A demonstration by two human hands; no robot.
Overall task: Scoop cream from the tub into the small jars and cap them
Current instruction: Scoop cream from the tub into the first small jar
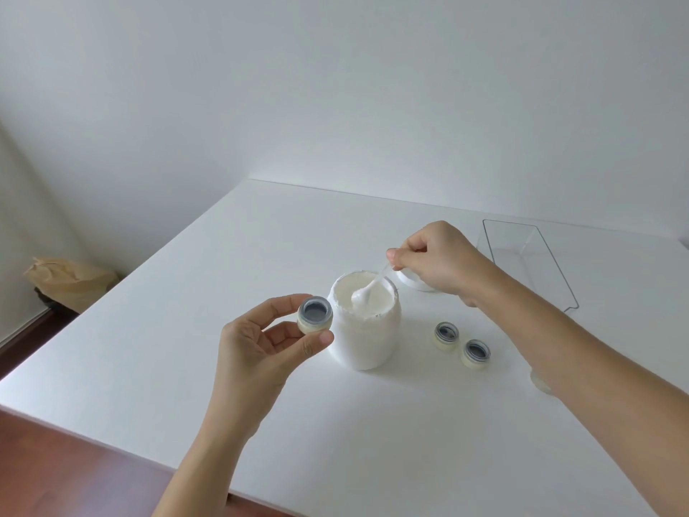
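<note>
Head view: clear spoon [376,283] dips into thick white cream [363,292].

Surface: white rectangular table [261,397].
Centre: open white cream-filled plastic tub [365,332].
4 o'clock of tub: two small cream-coloured open jars [446,335] [475,353], just beside each other.
1 o'clock: white round lid [415,282].
2 o'clock: clear rectangular plastic tray [537,266].

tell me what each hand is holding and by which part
The left hand pinches a small open jar by its sides. The right hand pinches a clear spatula by its handle's top end.
</note>
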